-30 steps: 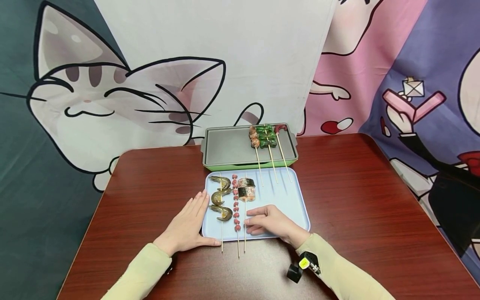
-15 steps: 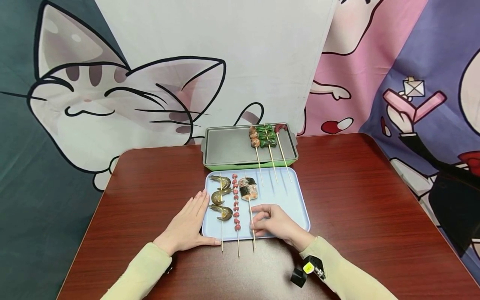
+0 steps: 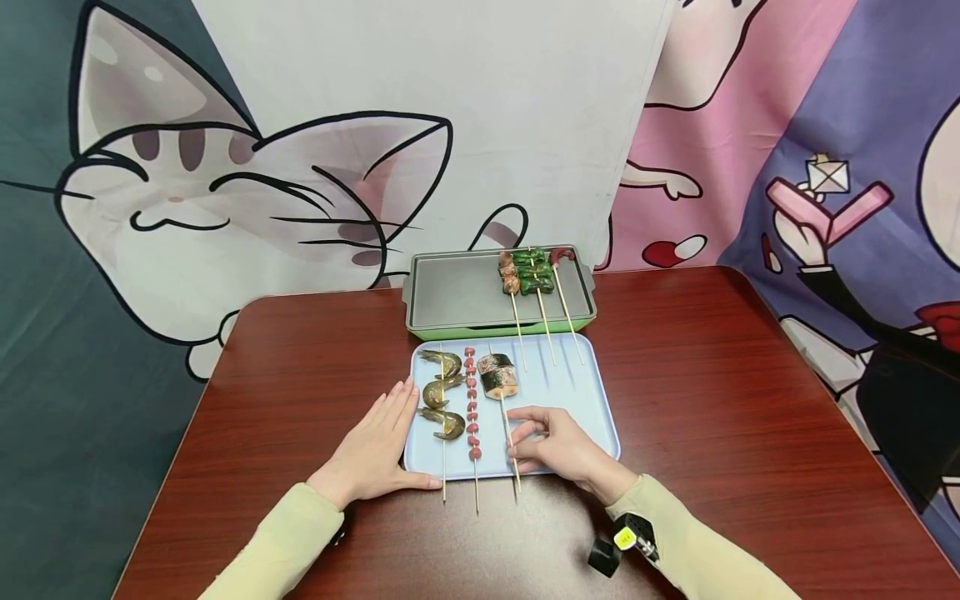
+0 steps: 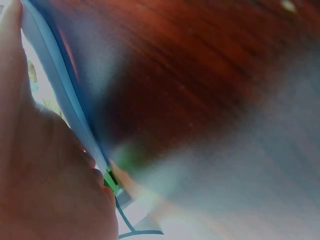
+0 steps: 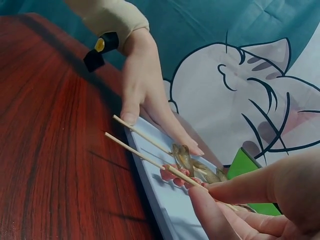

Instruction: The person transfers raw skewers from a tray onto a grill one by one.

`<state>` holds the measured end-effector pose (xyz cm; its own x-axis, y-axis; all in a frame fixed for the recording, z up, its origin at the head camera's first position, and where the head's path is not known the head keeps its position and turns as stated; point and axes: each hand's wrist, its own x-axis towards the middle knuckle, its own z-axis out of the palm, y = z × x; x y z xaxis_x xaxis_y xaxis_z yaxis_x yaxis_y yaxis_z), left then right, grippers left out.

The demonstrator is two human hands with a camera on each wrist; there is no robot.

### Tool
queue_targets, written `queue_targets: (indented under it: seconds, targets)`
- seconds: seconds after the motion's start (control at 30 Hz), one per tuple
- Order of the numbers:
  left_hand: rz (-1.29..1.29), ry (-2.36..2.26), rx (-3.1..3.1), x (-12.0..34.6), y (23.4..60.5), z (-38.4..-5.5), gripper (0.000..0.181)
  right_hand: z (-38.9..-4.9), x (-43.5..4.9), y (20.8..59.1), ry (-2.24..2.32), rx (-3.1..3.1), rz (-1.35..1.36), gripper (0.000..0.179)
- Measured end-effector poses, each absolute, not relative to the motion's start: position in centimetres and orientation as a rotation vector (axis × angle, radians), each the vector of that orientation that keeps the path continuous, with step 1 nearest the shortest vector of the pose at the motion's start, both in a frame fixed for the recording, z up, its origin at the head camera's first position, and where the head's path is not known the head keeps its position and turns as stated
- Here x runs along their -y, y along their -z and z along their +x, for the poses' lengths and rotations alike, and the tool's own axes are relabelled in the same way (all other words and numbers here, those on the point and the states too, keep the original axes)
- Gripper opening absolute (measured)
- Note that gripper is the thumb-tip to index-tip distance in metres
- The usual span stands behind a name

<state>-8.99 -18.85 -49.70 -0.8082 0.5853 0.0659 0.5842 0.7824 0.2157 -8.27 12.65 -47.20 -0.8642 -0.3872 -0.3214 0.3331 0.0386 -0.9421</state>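
Note:
My right hand (image 3: 557,446) pinches the bare stick of a fish skewer, whose thick dark-skinned pieces (image 3: 498,375) lean slightly over a pale blue tray (image 3: 566,396). In the right wrist view, thumb and forefinger meet on the stick (image 5: 181,174). My left hand (image 3: 378,450) rests along the tray's left edge with straight fingers, its thumb at the near left corner. Just right of it lies a shrimp skewer (image 3: 448,426). Between shrimp and fish is a thin skewer of small red pieces (image 3: 472,428). The left wrist view holds mostly blurred table.
Behind the tray stands a grey griddle (image 3: 457,292) with a green base. On its right side lie a brown meat skewer (image 3: 509,275), a green vegetable skewer (image 3: 535,286) and a dark red skewer (image 3: 560,255), their sticks reaching over the tray. The table (image 3: 300,367) is reddish wood.
My right hand has taken hold of the fish skewer's stick and moved it right. The stick's near end has swung right and the fish has tilted. The left hand has stayed put.

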Motion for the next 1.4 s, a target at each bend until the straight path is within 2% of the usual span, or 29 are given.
queue_targets:
  seconds: [0.63, 0.87, 1.4]
  targets:
    - [0.952, -0.326, -2.956, 18.5, 48.9, -8.9, 0.131, -7.1, -13.3, 45.1, 1.838, -1.899, -0.178, 0.061]
    - [0.941, -0.302, -2.943, 18.4, 48.5, -8.9, 0.131, -7.3, -13.1, 43.0, 1.810, -1.983, -0.278, 0.058]
    - [0.984, -0.330, -2.980, 18.9, 50.0, -9.1, 0.133, -12.8, -12.2, 38.6, 1.835, -2.128, -0.323, 0.056]
